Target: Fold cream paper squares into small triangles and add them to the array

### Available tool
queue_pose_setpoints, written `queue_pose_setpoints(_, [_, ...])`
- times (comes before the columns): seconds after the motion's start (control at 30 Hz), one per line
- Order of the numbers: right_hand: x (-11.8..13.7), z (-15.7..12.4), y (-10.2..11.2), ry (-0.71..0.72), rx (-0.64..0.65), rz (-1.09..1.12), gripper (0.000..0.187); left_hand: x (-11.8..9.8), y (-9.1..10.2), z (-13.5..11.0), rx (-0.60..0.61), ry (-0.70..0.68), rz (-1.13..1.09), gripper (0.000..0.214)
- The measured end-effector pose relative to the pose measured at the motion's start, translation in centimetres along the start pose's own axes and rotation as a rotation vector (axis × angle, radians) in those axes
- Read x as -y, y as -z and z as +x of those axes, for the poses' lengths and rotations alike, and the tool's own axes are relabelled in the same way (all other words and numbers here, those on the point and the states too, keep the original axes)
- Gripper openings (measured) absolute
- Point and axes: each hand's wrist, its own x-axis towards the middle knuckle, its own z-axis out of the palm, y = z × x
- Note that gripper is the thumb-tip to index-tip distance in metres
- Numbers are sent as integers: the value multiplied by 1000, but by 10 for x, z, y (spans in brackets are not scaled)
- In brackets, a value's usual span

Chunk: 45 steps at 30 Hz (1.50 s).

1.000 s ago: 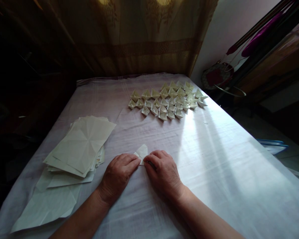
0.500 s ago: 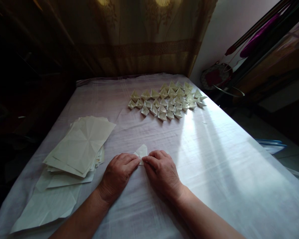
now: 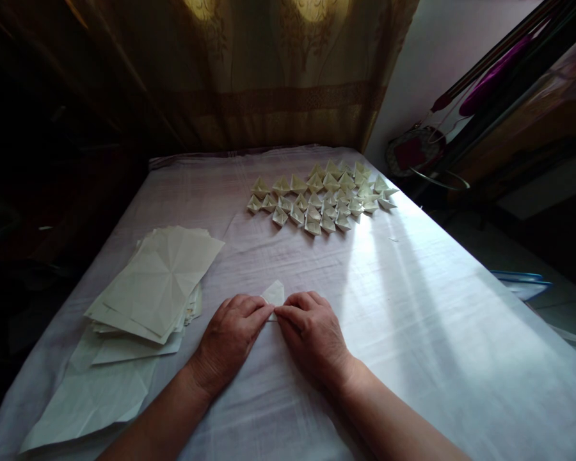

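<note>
A small folded piece of white paper (image 3: 274,293) lies on the cloth-covered table, pinched between my two hands. My left hand (image 3: 230,333) presses its left side, thumb and fingers closed at the paper's edge. On the other side, my right hand (image 3: 314,333) grips the paper with thumb and forefinger. The thumbs nearly meet over its near part, so much of the paper is hidden. To the left is a pile of creased paper sheets (image 3: 158,275), the top one marked with star-like folds. Farther off stand several folded paper boats (image 3: 315,214) in close rows.
A pale checked cloth (image 3: 211,192) covers the table, with sunlight across its right side. Behind it hangs a brown curtain (image 3: 269,115). A round bag (image 3: 415,150) hangs beyond the right edge, and a blue-rimmed object (image 3: 521,277) sits lower down there.
My left thumb has slid slightly right, closer to my right fingertips on the folded paper. The whole view has shifted a little; the boats and the pile stay in place.
</note>
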Motion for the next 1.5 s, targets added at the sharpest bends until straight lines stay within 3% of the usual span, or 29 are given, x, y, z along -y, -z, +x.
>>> queue_pose_setpoints(0.2, [4,2,5,130,21,-211,13,2,1,1,34,59,-70,24])
queue_pose_setpoints(0.4, [7,2,6,162,40,-228,8,5,10,-6,26,-2,-146,28])
queue_pose_setpoints(0.67, [8,1,7,172,85,-255,7,4,14,-26,45,-12,-4,32])
queue_pose_setpoints(1.1, [5,1,6,147,82,-219,6,10,21,-38,82,-12,181,33])
queue_pose_setpoints(1.33, [0,3,8,122,110,-131,10,-13,27,-19,68,-90,329,26])
queue_pose_setpoints(1.5, [-8,3,9,109,128,-44,17,-25,22,-12,63,-57,322,28])
